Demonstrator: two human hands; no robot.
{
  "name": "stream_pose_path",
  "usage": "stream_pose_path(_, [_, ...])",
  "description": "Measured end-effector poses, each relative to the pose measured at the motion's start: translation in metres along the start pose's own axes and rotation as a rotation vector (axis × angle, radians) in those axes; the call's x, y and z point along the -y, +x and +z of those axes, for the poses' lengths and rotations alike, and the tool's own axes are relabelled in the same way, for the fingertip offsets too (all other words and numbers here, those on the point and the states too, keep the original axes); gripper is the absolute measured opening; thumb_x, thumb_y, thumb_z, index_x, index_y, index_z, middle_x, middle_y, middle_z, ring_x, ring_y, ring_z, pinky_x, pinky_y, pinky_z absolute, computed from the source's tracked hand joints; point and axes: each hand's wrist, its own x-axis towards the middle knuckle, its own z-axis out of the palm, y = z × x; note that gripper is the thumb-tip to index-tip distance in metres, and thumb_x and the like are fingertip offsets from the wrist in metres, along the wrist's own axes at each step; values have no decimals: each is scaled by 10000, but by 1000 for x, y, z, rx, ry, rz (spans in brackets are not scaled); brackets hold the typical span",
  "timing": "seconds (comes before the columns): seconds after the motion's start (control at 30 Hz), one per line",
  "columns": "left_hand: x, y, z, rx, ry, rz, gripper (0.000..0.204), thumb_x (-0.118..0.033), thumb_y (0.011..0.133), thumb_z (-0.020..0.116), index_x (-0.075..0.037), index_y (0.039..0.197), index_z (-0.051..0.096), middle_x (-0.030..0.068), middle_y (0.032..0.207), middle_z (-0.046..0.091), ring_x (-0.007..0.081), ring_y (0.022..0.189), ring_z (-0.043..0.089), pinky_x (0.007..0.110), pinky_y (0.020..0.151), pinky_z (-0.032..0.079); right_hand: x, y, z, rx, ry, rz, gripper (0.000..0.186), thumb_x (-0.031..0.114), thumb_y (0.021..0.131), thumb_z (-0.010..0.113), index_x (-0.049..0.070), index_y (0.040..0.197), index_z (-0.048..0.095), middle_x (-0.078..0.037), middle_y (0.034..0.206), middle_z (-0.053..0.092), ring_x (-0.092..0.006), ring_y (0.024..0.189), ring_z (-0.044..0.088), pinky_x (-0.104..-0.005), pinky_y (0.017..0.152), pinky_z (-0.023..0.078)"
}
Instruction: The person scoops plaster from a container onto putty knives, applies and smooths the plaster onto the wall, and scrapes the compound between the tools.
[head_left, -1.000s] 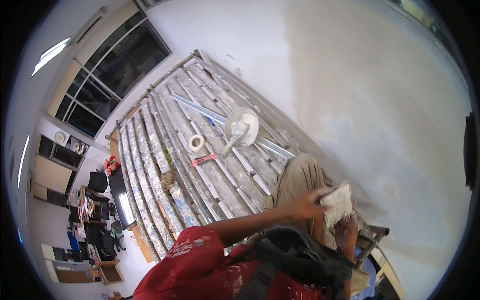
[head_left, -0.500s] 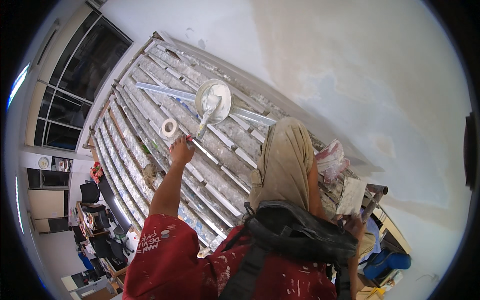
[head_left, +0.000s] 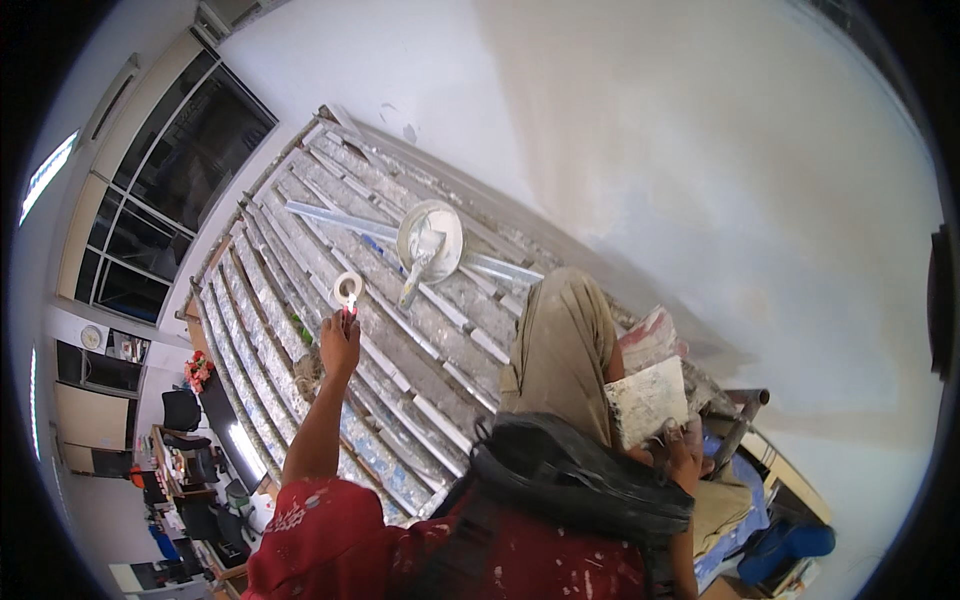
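My left hand (head_left: 340,348) is closed around a small red-handled tool (head_left: 350,309) with a pale tip; its exact kind is unclear. The tip is beside a roll of white tape (head_left: 348,288) on the platform. Close to my raised knee, my right hand (head_left: 684,449) grips the lower edge of a flat, squarish plate crusted with plaster (head_left: 648,403). Farther forward is a round bowl (head_left: 456,222) smeared with white putty. A putty-covered scraper (head_left: 419,268) leans in it, its handle pointing toward me.
I sit on a platform of plaster-spattered slats (head_left: 400,372) with gaps between them. A metal strip (head_left: 325,212) passes by the bowl. A patched white wall (head_left: 700,170) rises along the right. Beside my knee lies a stained reddish bag (head_left: 652,338). Office chairs (head_left: 182,412) stand below left.
My left hand has turned the red-handled tool up toward the tape. My right hand has brought the plastered plate inward, nearer my knee. The whole view has shifted slightly.
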Motion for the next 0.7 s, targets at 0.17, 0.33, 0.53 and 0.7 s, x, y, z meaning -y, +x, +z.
stream_pose_path(0.17, [-90,6,-44,93,-460,-14,370,-173,864,722,33,1150,613,181,940,706,243,828,693,346,726,527,-26,37,-54,63,-201,-212,287,168,950,594,40,1200,535,-48,1049,625,-119,808,600,-275,666,504])
stream_pose_path(0.33, [-130,4,-26,147,-326,6,382,-331,899,643,-25,1126,621,218,882,676,416,827,659,465,750,517,-14,45,-19,4,-84,-183,403,58,882,614,29,1283,594,-208,1176,620,-395,984,616,-452,849,496])
stream_pose_path(0.53, [-36,-10,57,32,-205,-172,404,-302,920,596,-56,1239,574,213,1039,664,413,985,636,498,833,502,-84,64,-123,4,-689,-484,333,80,850,628,9,1176,635,-218,1138,607,-413,984,599,-454,801,497])
stream_pose_path(0.7, [13,-8,91,122,-61,223,580,-248,910,598,52,1380,439,239,1268,597,416,1127,593,486,915,491,-80,44,-91,-173,42,-23,422,58,756,604,-10,1172,618,-218,1024,602,-408,931,604,-446,762,490])
